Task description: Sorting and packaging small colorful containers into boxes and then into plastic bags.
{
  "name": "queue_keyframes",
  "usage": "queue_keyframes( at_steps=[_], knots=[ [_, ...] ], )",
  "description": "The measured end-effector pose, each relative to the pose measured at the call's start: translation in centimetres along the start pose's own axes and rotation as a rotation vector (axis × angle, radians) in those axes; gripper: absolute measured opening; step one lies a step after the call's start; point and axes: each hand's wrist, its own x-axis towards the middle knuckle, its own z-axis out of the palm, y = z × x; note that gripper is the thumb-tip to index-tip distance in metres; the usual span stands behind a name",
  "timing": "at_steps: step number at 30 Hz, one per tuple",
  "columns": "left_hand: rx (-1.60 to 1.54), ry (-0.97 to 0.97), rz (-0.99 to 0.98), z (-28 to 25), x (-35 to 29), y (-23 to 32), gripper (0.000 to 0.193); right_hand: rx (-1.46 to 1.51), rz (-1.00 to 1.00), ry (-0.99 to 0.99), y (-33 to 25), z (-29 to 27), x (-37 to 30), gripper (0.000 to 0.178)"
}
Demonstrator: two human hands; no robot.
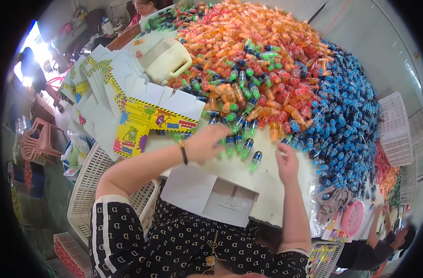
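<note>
My left hand (209, 143) reaches in over a row of small bottles with green lower ends and dark blue tops (239, 143). Its slightly blurred fingers look stretched out and apart against the bottles. To the right, my right hand (288, 162) is bent inward, its fingertips closed at a small dark-topped bottle (286, 140) at the pile's edge. One green and blue bottle (256, 161) stands away from the others between my hands. Below them, at the table's near edge, an open white box (193, 187) shows a bare inside with a cut-out flap.
A large heap of orange and red bottles (248, 28) covers the far table, with blue bottles (346, 111) on the right. Flat printed cartons (135, 127) and a cream jug (165, 60) lie left. White baskets (88, 185) stand alongside. Another person's arm (374, 224) shows lower right.
</note>
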Motion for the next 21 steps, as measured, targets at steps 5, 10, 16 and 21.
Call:
queue_keyframes(
  at_steps=[5,10,16,21],
  knots=[
    [0.042,0.190,-0.323,-4.5,6.5,-6.5,0.040,-0.388,-0.212,0.096,4.2,-2.1,9.5,0.029],
    [-0.051,0.380,-0.496,-4.0,12.8,-10.6,0.034,-0.684,-0.401,-0.318,5.3,0.2,13.6,0.023],
    [0.059,0.447,-0.688,-3.6,18.3,-17.7,0.038,-0.923,-0.104,0.054,7.8,3.7,16.3,0.041],
    [-0.258,0.427,-0.696,-3.5,21.8,-21.2,0.069,-0.884,0.042,-0.087,7.8,4.1,19.5,0.057]
  ],
)
